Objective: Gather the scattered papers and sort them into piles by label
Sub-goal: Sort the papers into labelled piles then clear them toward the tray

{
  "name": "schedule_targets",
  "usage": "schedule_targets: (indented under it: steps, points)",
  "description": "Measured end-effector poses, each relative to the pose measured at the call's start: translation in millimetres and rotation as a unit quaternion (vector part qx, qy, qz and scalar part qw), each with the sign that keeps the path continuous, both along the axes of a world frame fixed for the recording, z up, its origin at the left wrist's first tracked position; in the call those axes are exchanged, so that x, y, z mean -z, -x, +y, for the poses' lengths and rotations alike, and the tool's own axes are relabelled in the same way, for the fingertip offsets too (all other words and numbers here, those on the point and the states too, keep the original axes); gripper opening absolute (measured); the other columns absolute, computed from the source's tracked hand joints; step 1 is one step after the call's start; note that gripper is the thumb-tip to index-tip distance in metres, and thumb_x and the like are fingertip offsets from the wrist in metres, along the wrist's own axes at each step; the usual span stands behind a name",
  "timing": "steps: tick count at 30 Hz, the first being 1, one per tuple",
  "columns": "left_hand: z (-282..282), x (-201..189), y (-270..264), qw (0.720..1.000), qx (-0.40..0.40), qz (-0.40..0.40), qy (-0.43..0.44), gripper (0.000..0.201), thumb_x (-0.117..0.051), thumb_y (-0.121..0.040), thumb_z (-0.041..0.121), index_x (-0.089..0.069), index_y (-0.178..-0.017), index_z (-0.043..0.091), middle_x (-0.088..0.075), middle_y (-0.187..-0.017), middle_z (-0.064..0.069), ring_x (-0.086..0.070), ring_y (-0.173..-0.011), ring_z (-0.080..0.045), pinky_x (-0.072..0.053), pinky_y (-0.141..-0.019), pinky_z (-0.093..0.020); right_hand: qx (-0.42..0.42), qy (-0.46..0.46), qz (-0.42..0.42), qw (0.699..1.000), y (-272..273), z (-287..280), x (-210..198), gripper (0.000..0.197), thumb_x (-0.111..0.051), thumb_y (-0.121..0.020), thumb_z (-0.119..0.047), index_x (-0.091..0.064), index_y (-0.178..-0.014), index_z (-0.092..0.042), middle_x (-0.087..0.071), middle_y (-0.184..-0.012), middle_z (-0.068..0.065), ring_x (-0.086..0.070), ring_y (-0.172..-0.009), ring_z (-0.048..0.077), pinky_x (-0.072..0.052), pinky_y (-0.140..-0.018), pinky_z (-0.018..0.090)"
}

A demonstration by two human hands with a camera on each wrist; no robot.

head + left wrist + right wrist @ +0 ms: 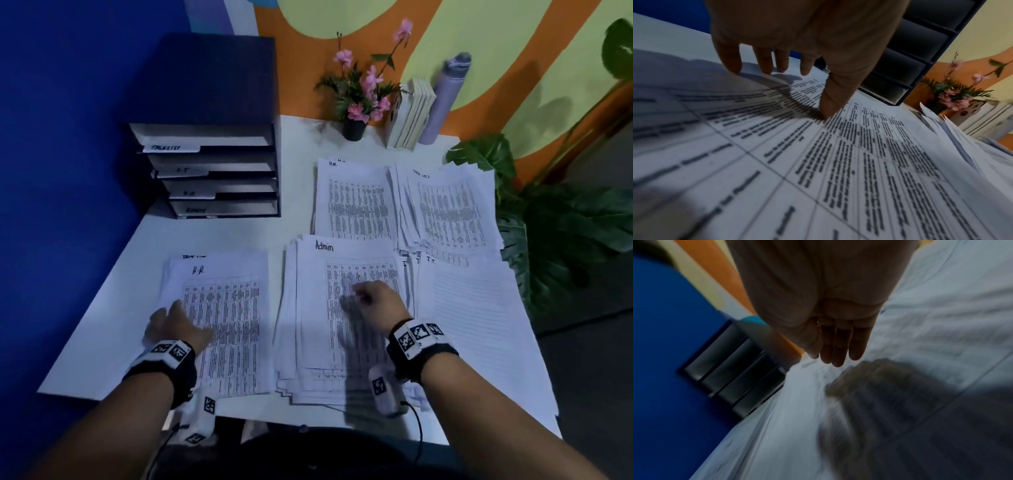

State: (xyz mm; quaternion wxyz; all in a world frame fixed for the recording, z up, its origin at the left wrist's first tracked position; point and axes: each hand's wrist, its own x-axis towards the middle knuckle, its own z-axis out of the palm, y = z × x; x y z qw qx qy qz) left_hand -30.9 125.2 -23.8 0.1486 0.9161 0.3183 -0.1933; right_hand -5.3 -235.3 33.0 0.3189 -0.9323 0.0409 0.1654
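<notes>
Five paper piles lie on the white table point(113, 308). At the near left is a stack topped by a sheet marked H.R point(226, 329), with a Task List sheet peeking out beneath it. My left hand point(174, 325) rests on this stack's left edge, fingers spread and straight, thumb point(830, 105) pressing the printed table. The Admin pile point(322, 342) sits at near centre. My right hand point(368, 298) hovers over it holding nothing, fingers point(836, 352) straight and together. Beyond are the I.T pile point(476, 315), an H.R pile point(356, 202) and a Task List pile point(448, 209).
A dark blue tray sorter point(209, 171) with labelled shelves stands at the back left against a blue wall. A flower pot point(354, 128), upright books point(411, 116) and a purple bottle point(442, 102) line the back edge. A large-leafed plant point(555, 226) crowds the table's right side.
</notes>
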Motion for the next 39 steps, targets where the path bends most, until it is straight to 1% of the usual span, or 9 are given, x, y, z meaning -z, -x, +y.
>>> schedule_targets:
  steps: [3, 10, 12, 15, 20, 23, 29, 35, 39]
  points:
    - [9, 0, 4, 1.000, -0.011, 0.007, 0.014, 0.115, -0.079, -0.054, 0.057, -0.024, -0.148, 0.020, -0.034, -0.142, -0.017, -0.039, -0.129, -0.036, -0.038, -0.106, -0.046, -0.087, -0.018, 0.038, 0.995, 5, 57, 2, 0.019, -0.056, -0.094, -0.019, -0.069, -0.107, -0.016, -0.066, -0.117, 0.010, -0.062, -0.109, 0.027, -0.046, -0.094, 0.028]
    - [22, -1, 6, 0.999, -0.005, 0.006, 0.046, 0.130, -0.087, -0.050, 0.049, -0.012, -0.151, 0.016, -0.038, -0.146, -0.015, -0.043, -0.130, -0.033, -0.042, -0.105, -0.044, -0.109, -0.017, 0.099, 0.989, 12, 131, 18, 0.046, -0.053, -0.094, -0.018, -0.049, -0.139, -0.010, -0.058, -0.134, 0.016, -0.054, -0.124, 0.029, -0.040, -0.105, 0.030]
    - [24, -1, 7, 0.994, -0.019, -0.028, 0.108, 0.120, -0.087, -0.060, 0.031, -0.010, -0.151, 0.015, -0.033, -0.151, -0.012, -0.044, -0.131, -0.032, -0.042, -0.105, -0.042, -0.112, -0.004, 0.103, 0.988, 10, 139, 21, 0.047, -0.055, -0.093, -0.018, -0.048, -0.137, -0.006, -0.057, -0.134, 0.016, -0.053, -0.125, 0.030, -0.040, -0.104, 0.031]
    - [27, -1, 11, 0.982, -0.015, -0.092, 0.167, 0.091, -0.074, -0.077, 0.013, -0.020, -0.150, 0.016, -0.036, -0.150, -0.012, -0.045, -0.129, -0.031, -0.041, -0.105, -0.038, -0.115, 0.006, 0.098, 0.989, 6, 146, 23, 0.008, -0.054, -0.093, -0.017, -0.049, -0.095, -0.011, -0.063, -0.110, 0.016, -0.060, -0.106, 0.032, -0.042, -0.079, 0.029]
    - [33, -8, 17, 0.953, 0.006, -0.159, 0.258, 0.039, -0.065, -0.088, 0.008, -0.055, -0.126, 0.008, -0.065, -0.113, -0.008, -0.058, -0.095, -0.019, -0.041, -0.082, -0.024, -0.024, -0.036, 0.101, 0.994, -2, 147, 30, 0.027, -0.061, -0.091, -0.026, -0.039, -0.080, -0.015, -0.048, -0.075, 0.000, -0.050, -0.077, 0.022, -0.032, -0.066, 0.026]
    - [36, -10, 16, 0.956, -0.002, -0.173, 0.235, 0.021, -0.063, -0.091, 0.017, -0.060, -0.111, 0.011, -0.066, -0.098, -0.005, -0.057, -0.090, -0.021, -0.042, -0.078, -0.026, 0.075, -0.072, 0.086, 0.991, -7, 143, 31, 0.031, -0.064, -0.087, -0.027, -0.041, -0.069, -0.016, -0.051, -0.070, 0.004, -0.052, -0.073, 0.022, -0.043, -0.068, 0.030]
    - [56, 3, 10, 0.998, 0.038, -0.025, 0.041, 0.100, -0.078, -0.066, 0.054, -0.028, -0.146, 0.020, -0.040, -0.139, -0.015, -0.041, -0.128, -0.033, -0.038, -0.106, -0.044, 0.139, -0.081, 0.112, 0.981, -6, 129, 34, 0.016, -0.070, -0.075, -0.019, -0.061, -0.079, -0.006, -0.068, -0.080, 0.012, -0.067, -0.076, 0.025, -0.056, -0.064, 0.032]
    - [59, 9, 8, 0.996, 0.035, -0.055, 0.060, 0.083, -0.082, -0.063, 0.044, -0.044, -0.129, 0.011, -0.059, -0.123, -0.012, -0.058, -0.110, -0.032, -0.050, -0.093, -0.043, 0.153, -0.091, 0.099, 0.979, 2, 131, 39, 0.030, -0.070, -0.068, -0.005, -0.044, -0.057, -0.017, -0.055, -0.062, 0.006, -0.051, -0.061, 0.018, -0.044, -0.056, 0.027]
    - [56, 6, 12, 0.987, 0.001, -0.121, 0.110, 0.045, -0.067, -0.084, 0.024, -0.050, -0.124, 0.010, -0.058, -0.120, -0.015, -0.057, -0.107, -0.035, -0.050, -0.089, -0.042, 0.175, -0.121, 0.090, 0.973, 0, 128, 42, 0.025, -0.067, -0.072, -0.003, -0.048, -0.064, -0.016, -0.061, -0.067, 0.007, -0.059, -0.065, 0.021, -0.055, -0.063, 0.037]
